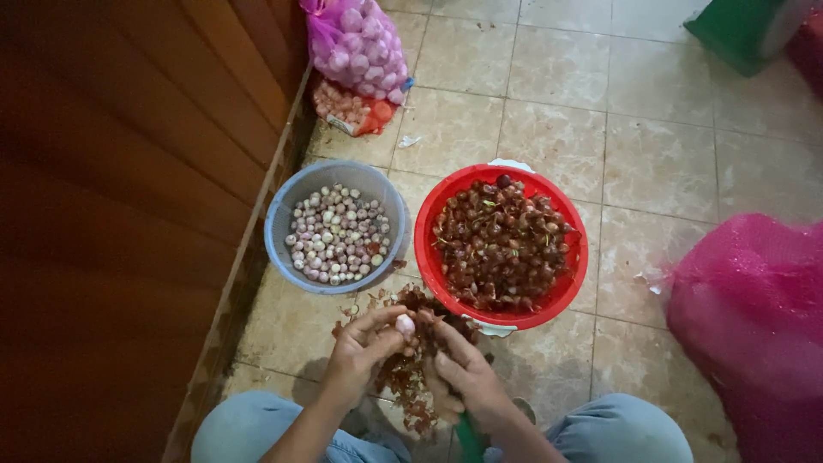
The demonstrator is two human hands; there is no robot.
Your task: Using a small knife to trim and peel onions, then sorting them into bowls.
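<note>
My left hand (364, 343) pinches a small pale peeled shallot (405, 325) between thumb and fingers. My right hand (459, 369) is closed around a green-handled knife (467, 437), its fingertips touching the shallot. Under both hands lies a heap of reddish-brown peels (410, 377) on the tiled floor. Just beyond stands a grey-blue basin (283, 206) holding several peeled pale shallots. Beside it on the right, a red basin (429, 214) is filled with unpeeled dark red shallots.
A wooden wall (129, 214) runs along the left. A pink mesh sack of shallots (358, 43) and a smaller bag (343, 107) lie at the far end. A large pink sack (754, 326) sits at the right, a green object (737, 30) at top right. My knees frame the bottom.
</note>
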